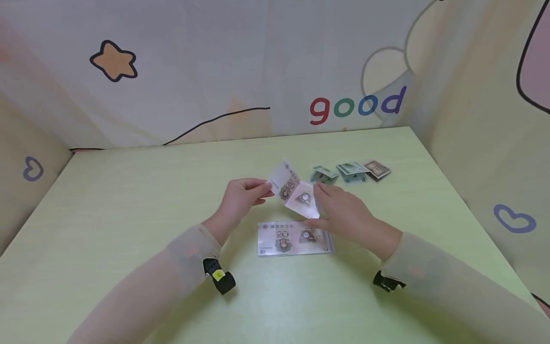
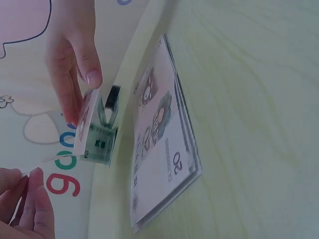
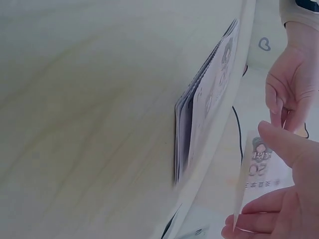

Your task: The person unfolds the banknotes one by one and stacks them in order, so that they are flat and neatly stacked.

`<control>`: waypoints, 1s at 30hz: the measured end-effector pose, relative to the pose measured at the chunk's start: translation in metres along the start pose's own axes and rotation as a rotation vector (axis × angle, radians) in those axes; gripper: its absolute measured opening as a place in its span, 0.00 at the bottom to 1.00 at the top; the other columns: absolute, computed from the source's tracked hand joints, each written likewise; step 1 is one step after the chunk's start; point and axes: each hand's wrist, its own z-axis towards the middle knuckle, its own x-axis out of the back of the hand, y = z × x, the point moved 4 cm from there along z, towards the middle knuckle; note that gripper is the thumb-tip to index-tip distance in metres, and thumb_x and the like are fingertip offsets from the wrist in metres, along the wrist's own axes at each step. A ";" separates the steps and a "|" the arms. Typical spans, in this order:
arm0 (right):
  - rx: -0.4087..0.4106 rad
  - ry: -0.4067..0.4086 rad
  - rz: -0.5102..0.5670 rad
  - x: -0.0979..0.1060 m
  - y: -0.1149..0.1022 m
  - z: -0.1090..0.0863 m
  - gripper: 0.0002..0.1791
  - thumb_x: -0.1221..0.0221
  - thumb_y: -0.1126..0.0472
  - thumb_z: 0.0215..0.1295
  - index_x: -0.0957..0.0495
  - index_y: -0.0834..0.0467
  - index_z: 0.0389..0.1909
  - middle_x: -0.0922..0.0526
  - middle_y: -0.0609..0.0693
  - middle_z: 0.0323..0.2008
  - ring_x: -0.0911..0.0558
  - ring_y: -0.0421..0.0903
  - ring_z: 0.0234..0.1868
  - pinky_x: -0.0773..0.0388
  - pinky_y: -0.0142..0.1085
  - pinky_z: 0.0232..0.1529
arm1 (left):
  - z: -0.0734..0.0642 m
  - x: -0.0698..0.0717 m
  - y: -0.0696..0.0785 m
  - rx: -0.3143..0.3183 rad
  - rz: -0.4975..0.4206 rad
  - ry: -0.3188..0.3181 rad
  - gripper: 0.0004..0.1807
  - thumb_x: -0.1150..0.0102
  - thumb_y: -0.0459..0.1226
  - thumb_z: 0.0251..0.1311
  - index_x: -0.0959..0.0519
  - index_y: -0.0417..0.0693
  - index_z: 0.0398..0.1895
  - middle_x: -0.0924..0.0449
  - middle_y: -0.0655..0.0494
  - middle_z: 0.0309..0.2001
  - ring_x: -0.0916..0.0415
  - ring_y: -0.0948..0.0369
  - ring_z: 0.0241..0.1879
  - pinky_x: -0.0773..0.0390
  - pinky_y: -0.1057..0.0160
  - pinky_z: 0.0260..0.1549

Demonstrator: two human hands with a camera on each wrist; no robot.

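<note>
A creased 20 banknote (image 1: 304, 198), bent into a V along its middle fold, is held up between both hands in the head view. My left hand (image 1: 242, 198) pinches its left end between thumb and fingers. At its right end, my right hand (image 1: 348, 210) grips the note, fingers at the far edge and thumb toward the near side. Just below lies a flat stack of 20 banknotes (image 1: 296, 239), several thick, as the stack's layered edges (image 3: 185, 139) in the right wrist view show. My right thumb overlaps the stack's top edge in the head view.
Behind the right hand lie two folded green banknotes (image 1: 352, 171) and a folded brown banknote (image 1: 378, 169). The pale green table (image 1: 129, 215) meets a printed cloth backdrop (image 1: 215, 62) at the back and sides. Each wrist wears a black strap (image 1: 223, 282).
</note>
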 end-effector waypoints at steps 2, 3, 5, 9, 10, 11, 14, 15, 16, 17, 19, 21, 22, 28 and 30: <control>-0.001 -0.004 -0.001 0.000 0.000 0.002 0.51 0.37 0.39 0.53 0.44 0.68 0.67 0.41 0.63 0.67 0.37 0.59 0.65 0.35 0.50 0.59 | -0.004 -0.002 0.001 0.002 -0.020 -0.014 0.12 0.41 0.37 0.61 0.19 0.40 0.45 0.18 0.49 0.42 0.22 0.51 0.47 0.22 0.62 0.43; 0.004 -0.004 -0.002 0.000 0.000 0.003 0.51 0.37 0.39 0.53 0.44 0.69 0.67 0.41 0.63 0.67 0.37 0.59 0.65 0.35 0.50 0.59 | -0.006 -0.003 0.001 0.003 -0.031 -0.022 0.12 0.41 0.37 0.61 0.20 0.40 0.45 0.18 0.49 0.42 0.22 0.51 0.47 0.22 0.62 0.43; 0.002 -0.006 0.008 -0.001 0.000 0.004 0.51 0.37 0.40 0.54 0.44 0.69 0.67 0.41 0.63 0.67 0.37 0.59 0.65 0.34 0.50 0.59 | -0.009 -0.006 0.000 0.005 -0.057 -0.040 0.12 0.41 0.36 0.61 0.20 0.39 0.45 0.18 0.48 0.42 0.22 0.50 0.47 0.22 0.61 0.43; 0.003 -0.018 0.021 -0.003 0.000 0.006 0.49 0.37 0.41 0.54 0.44 0.69 0.67 0.40 0.64 0.66 0.35 0.59 0.63 0.33 0.51 0.58 | -0.017 -0.009 -0.003 0.016 -0.095 -0.065 0.13 0.41 0.36 0.60 0.21 0.39 0.45 0.18 0.47 0.42 0.22 0.50 0.47 0.22 0.61 0.43; 0.000 -0.023 0.023 -0.004 0.001 0.005 0.49 0.37 0.41 0.54 0.44 0.68 0.67 0.39 0.63 0.66 0.35 0.59 0.63 0.33 0.51 0.58 | -0.019 -0.010 -0.004 0.015 -0.106 -0.070 0.13 0.41 0.35 0.60 0.21 0.38 0.46 0.18 0.47 0.43 0.22 0.49 0.47 0.22 0.60 0.44; -0.002 -0.028 0.022 -0.005 0.001 0.005 0.49 0.37 0.42 0.55 0.44 0.68 0.67 0.39 0.63 0.66 0.34 0.59 0.63 0.33 0.51 0.58 | -0.020 -0.010 -0.004 0.013 -0.109 -0.073 0.13 0.41 0.35 0.60 0.21 0.38 0.46 0.18 0.47 0.43 0.22 0.49 0.48 0.22 0.60 0.44; 0.007 -0.018 0.021 -0.005 0.002 0.004 0.48 0.37 0.42 0.55 0.43 0.68 0.67 0.37 0.63 0.65 0.33 0.58 0.62 0.31 0.50 0.56 | -0.023 -0.008 -0.005 -0.006 -0.082 -0.071 0.13 0.41 0.35 0.60 0.21 0.40 0.47 0.19 0.48 0.44 0.22 0.50 0.47 0.22 0.61 0.43; 0.013 -0.011 0.022 -0.005 0.002 0.003 0.47 0.37 0.42 0.55 0.43 0.68 0.67 0.37 0.63 0.65 0.33 0.58 0.62 0.31 0.50 0.56 | -0.023 -0.006 -0.006 -0.021 -0.058 -0.069 0.13 0.41 0.35 0.60 0.21 0.40 0.48 0.20 0.49 0.45 0.21 0.51 0.46 0.21 0.61 0.43; 0.019 -0.005 0.025 -0.005 0.002 0.002 0.47 0.37 0.42 0.56 0.42 0.68 0.66 0.37 0.63 0.64 0.33 0.58 0.62 0.31 0.50 0.56 | -0.023 -0.005 -0.007 -0.039 -0.032 -0.066 0.14 0.41 0.35 0.60 0.22 0.41 0.49 0.20 0.49 0.45 0.21 0.51 0.45 0.21 0.61 0.42; 0.026 0.002 0.027 -0.005 0.002 0.002 0.46 0.37 0.43 0.56 0.42 0.68 0.66 0.36 0.63 0.64 0.32 0.58 0.61 0.30 0.50 0.55 | -0.023 -0.004 -0.007 -0.062 0.005 -0.061 0.15 0.41 0.34 0.60 0.22 0.41 0.50 0.20 0.49 0.45 0.20 0.51 0.44 0.21 0.61 0.41; 0.042 0.013 0.035 -0.005 0.003 0.000 0.45 0.37 0.44 0.56 0.41 0.68 0.65 0.35 0.63 0.63 0.32 0.58 0.61 0.30 0.50 0.54 | -0.023 -0.001 -0.008 -0.117 0.102 -0.053 0.18 0.40 0.33 0.59 0.24 0.43 0.54 0.22 0.49 0.47 0.20 0.52 0.42 0.21 0.61 0.40; 0.054 0.020 0.039 -0.004 0.003 -0.001 0.45 0.36 0.44 0.55 0.41 0.68 0.65 0.35 0.63 0.63 0.31 0.58 0.60 0.29 0.49 0.54 | -0.023 0.000 -0.008 -0.182 0.200 -0.054 0.22 0.39 0.31 0.58 0.27 0.45 0.58 0.23 0.49 0.49 0.21 0.52 0.42 0.21 0.61 0.39; 0.060 0.024 0.043 -0.004 0.002 -0.002 0.45 0.36 0.45 0.55 0.41 0.68 0.65 0.35 0.62 0.63 0.31 0.57 0.60 0.29 0.49 0.54 | -0.023 0.001 -0.007 -0.214 0.252 -0.053 0.24 0.39 0.31 0.57 0.28 0.45 0.59 0.24 0.49 0.50 0.21 0.52 0.43 0.21 0.61 0.40; 0.076 0.005 0.094 -0.004 0.002 -0.004 0.46 0.36 0.46 0.55 0.43 0.67 0.67 0.38 0.62 0.66 0.36 0.58 0.64 0.35 0.50 0.59 | -0.026 0.001 -0.003 -0.363 0.572 -0.058 0.33 0.35 0.33 0.55 0.33 0.46 0.65 0.33 0.47 0.61 0.28 0.52 0.53 0.25 0.56 0.48; 0.079 -0.006 0.108 -0.003 0.001 -0.004 0.46 0.36 0.46 0.56 0.44 0.67 0.67 0.39 0.62 0.66 0.37 0.58 0.65 0.36 0.50 0.60 | -0.027 0.001 -0.003 -0.382 0.660 -0.068 0.35 0.34 0.35 0.53 0.35 0.46 0.66 0.36 0.46 0.63 0.32 0.50 0.57 0.28 0.54 0.52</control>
